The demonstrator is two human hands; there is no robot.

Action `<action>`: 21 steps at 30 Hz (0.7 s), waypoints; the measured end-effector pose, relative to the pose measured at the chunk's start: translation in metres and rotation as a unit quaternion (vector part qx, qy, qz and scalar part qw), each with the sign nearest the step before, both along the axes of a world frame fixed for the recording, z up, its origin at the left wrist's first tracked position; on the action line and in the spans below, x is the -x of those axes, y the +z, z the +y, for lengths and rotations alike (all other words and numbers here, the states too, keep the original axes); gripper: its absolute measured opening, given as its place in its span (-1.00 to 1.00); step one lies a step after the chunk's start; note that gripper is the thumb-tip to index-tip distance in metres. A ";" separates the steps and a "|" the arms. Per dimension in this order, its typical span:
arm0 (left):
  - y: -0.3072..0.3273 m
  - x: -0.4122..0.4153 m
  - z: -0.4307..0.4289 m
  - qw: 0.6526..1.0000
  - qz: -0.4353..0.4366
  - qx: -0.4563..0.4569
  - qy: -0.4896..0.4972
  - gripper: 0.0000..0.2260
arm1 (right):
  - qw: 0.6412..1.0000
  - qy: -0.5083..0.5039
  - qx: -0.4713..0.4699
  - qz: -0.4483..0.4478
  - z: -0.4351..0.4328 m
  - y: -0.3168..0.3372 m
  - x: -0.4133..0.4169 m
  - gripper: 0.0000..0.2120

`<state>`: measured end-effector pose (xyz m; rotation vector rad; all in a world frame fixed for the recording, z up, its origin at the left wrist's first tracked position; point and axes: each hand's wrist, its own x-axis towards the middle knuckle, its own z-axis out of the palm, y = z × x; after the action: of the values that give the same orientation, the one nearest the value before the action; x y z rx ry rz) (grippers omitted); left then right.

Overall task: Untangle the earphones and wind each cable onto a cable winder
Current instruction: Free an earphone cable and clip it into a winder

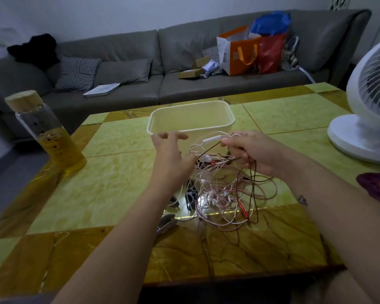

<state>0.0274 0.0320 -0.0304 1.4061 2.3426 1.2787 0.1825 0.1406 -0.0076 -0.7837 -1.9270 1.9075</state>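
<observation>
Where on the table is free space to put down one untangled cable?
Free: the table between the bottle and the left hand, and the strip between tub and fan. Crowded: near the right hand, where the tangle and winders lie.

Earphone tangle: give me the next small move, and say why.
Probably best: with the left hand, which is open, take the tangle and ease it away from the dark cable pinched by the right hand. That cable stands out from the white and pink loops at the top, so it looks the easiest to free first.
</observation>
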 end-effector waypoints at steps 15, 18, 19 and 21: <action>-0.016 -0.005 0.014 0.961 -0.272 -0.030 -0.031 -0.94 | 0.976 -0.021 -0.178 -0.121 -0.008 -0.012 0.014 -0.67; -0.015 -0.005 0.013 0.949 -0.309 -0.040 -0.044 -0.92 | 0.972 -0.060 -0.200 -0.111 -0.007 -0.017 0.019 -0.76; -0.015 -0.004 0.013 0.945 -0.320 -0.042 -0.048 -0.91 | 0.972 -0.060 -0.197 -0.110 -0.007 -0.017 0.020 -0.80; -0.015 -0.003 0.012 0.935 -0.348 -0.043 -0.057 -0.92 | 0.975 -0.057 -0.187 -0.109 -0.007 -0.017 0.021 -0.85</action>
<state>0.0302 0.0440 -0.0452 0.8736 1.7190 1.5336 0.1619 0.1331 -0.0248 -0.9903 -2.2255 1.3778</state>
